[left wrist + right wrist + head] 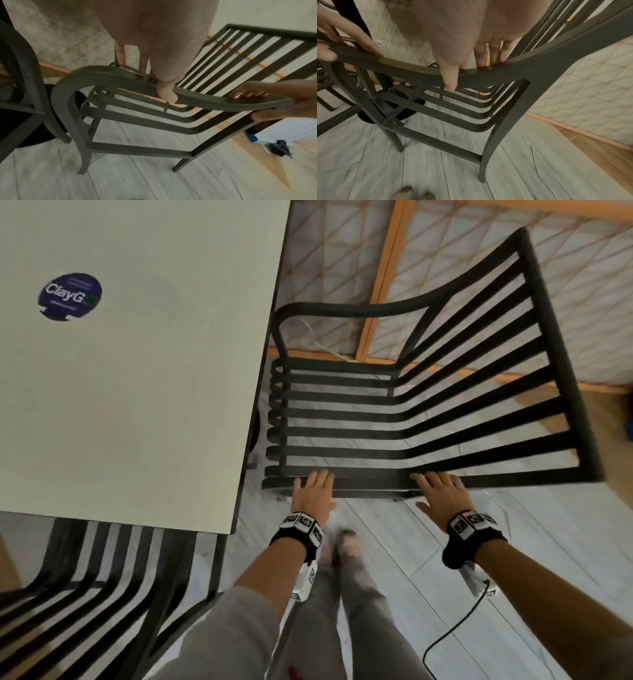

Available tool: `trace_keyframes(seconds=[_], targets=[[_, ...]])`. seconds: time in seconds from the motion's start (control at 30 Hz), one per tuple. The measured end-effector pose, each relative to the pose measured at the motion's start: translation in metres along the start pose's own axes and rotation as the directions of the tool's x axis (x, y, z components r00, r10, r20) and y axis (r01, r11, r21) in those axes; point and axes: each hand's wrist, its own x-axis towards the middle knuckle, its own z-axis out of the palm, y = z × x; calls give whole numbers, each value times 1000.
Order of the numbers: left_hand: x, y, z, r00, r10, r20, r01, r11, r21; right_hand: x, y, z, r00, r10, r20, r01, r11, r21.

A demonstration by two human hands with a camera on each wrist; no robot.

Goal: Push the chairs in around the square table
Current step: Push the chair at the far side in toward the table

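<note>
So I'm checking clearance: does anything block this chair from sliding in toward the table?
Nothing visible does. Both hands, left hand and right hand, grip the chair armrest; its seat front already meets the table edge.

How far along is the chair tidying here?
Done: the near chair looks tucked under the square table. In hand: the left hand and right hand grip the armrest of the slatted chair, still outside the table edge. Other chairs aren't visible.
</note>
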Motion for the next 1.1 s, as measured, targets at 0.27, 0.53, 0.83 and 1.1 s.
trace_keyframes(seconds=[0.27,0.53,0.83,1.1], targets=[[40,-18,17,999,0,42,0,1000,15,34,2,12,998,-20,52,19,1000,15],[69,-43,-23,998,-55,16,54,998,23,70,-19,-9,1000,-1,-16,2,998,57],[80,-54,-40,994,-106,7,106,994,16,88,-32,-17,1000,13,-7,-13,999,49],[62,-59,-18,998,-68,-2,68,998,-11,73,-35,-8,1000,-3,4,3,999,41]])
